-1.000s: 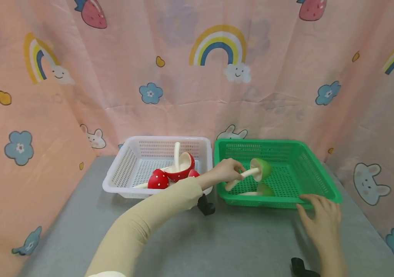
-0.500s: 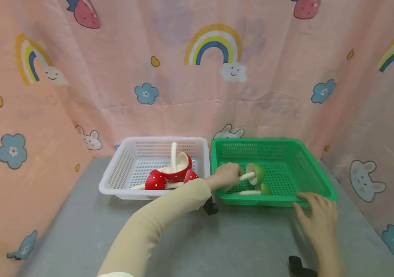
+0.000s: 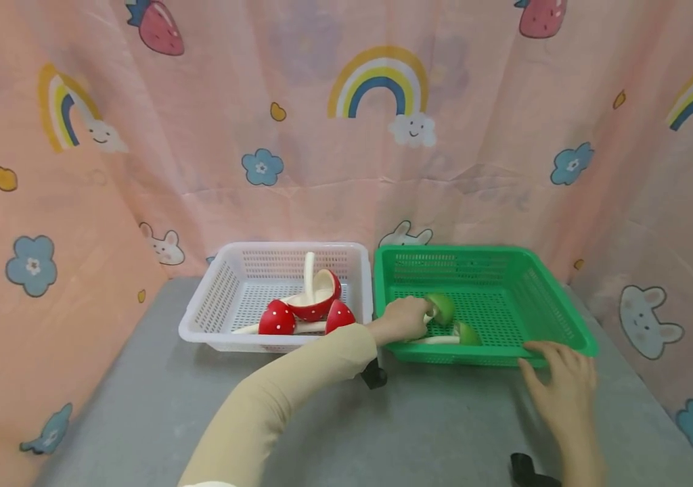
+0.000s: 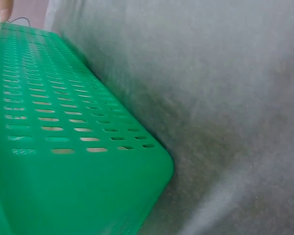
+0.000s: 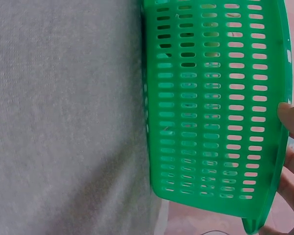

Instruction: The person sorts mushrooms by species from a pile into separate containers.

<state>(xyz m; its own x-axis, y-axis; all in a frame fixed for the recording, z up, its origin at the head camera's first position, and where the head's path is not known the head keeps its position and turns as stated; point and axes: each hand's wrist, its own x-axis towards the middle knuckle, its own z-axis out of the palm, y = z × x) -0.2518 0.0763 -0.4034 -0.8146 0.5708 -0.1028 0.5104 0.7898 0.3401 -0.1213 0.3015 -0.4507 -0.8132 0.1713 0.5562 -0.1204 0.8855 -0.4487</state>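
Note:
My left hand (image 3: pixel 404 318) reaches into the green basket (image 3: pixel 556 311) and grips the pale stem of a green-capped toy mushroom (image 3: pixel 442 306), held low near the basket floor. A second green mushroom (image 3: pixel 463 334) lies on the floor just right of it. My right hand (image 3: pixel 560 385) rests with straight fingers against the basket's near right rim; its fingertips (image 5: pixel 291 147) show at that rim in the right wrist view. The left wrist view shows only the green basket's outer wall (image 4: pixel 59 147) and the grey table.
A white basket (image 3: pixel 212 304) stands left of the green one, touching it, with three red white-dotted mushrooms (image 3: pixel 313 308) inside. Both sit on a grey tabletop (image 3: pixel 383 426). Pink patterned cloth walls the back and sides.
My left hand has lowered the green mushroom from above the basket down toward its floor, next to the other green mushroom. My right hand has stayed at the rim.

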